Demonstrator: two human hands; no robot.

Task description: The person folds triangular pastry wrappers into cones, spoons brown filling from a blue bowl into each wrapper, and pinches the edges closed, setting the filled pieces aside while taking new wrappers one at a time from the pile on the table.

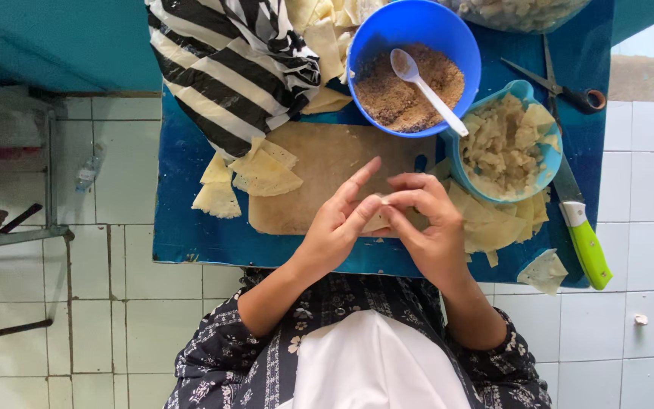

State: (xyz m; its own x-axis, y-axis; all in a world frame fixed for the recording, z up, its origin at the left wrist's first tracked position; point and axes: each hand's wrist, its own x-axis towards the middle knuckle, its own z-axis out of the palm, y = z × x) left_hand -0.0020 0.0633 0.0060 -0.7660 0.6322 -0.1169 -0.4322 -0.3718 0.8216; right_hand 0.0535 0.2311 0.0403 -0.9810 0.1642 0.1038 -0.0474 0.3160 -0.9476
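White-tiled floor below, low blue worktop (191,242) above: left hand (334,227) and right hand (429,227) pinching small pale folded dough piece (377,223) over brown wooden board (319,174), thin wrapper liable to tear if squeezed hard, round blue plastic bowl of brown crumbs (414,64) beyond.

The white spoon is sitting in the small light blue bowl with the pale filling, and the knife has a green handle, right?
Not quite. The head view shows the white spoon resting in the big blue bowl of brown crumbs, not in the small light blue bowl with the pale filling. The rest holds: the knife has a green handle.
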